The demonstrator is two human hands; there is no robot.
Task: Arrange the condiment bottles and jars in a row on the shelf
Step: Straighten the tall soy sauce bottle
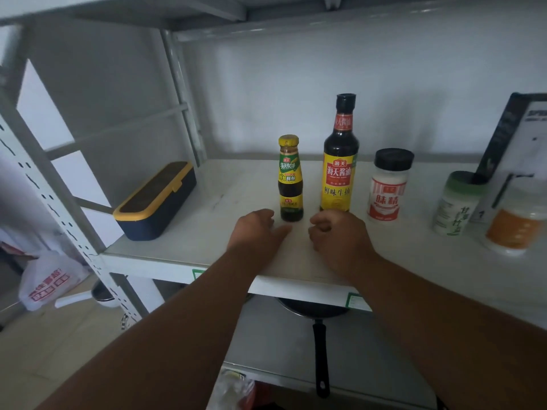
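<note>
Two 海天 bottles (pixel 313 161), 味精 jar (pixel 384 187), left hand (pixel 254 229) fingers relaxed, right hand (pixel 337 232) fingers curled, empty.

Only two arms and the two hands of the person are seen, coming in from the lower edge of the head view. Both forearms are bare along all the length that shows, with no sleeve, and no watch, bracelet or band sits on either wrist. The left hand (pixel 257 229) and the right hand (pixel 337 232) wear no gloves and no rings that can be seen, and the nails are too small to tell about.
</note>
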